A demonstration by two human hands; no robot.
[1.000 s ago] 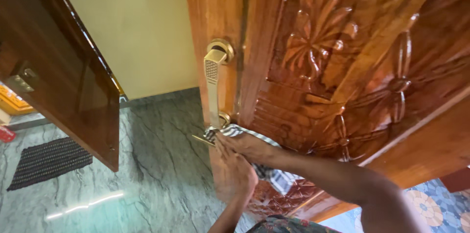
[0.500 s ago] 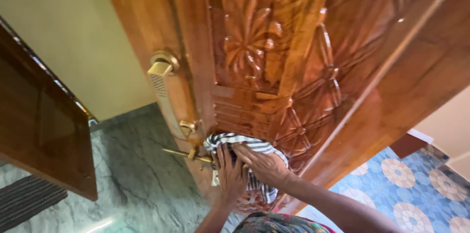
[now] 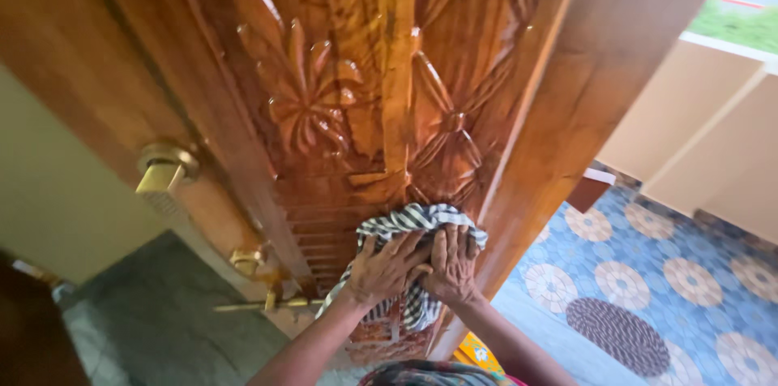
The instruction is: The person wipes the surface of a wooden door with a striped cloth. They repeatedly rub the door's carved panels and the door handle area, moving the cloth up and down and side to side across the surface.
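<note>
One carved wooden door fills most of the view, glossy, with two flower carvings showing. One tiled floor with round patterns lies to the right, one grey stone floor to the left. One brass pull handle sits at the door's left edge, with one thin brass lever below it. One striped cloth is pressed flat against the lower carved panel. Two hands work it: the left hand and right hand lie side by side, fingers spread and bearing on the cloth. Half a second ago the cloth was near the lever; it has shifted right, and the second dark door has left view.
</note>
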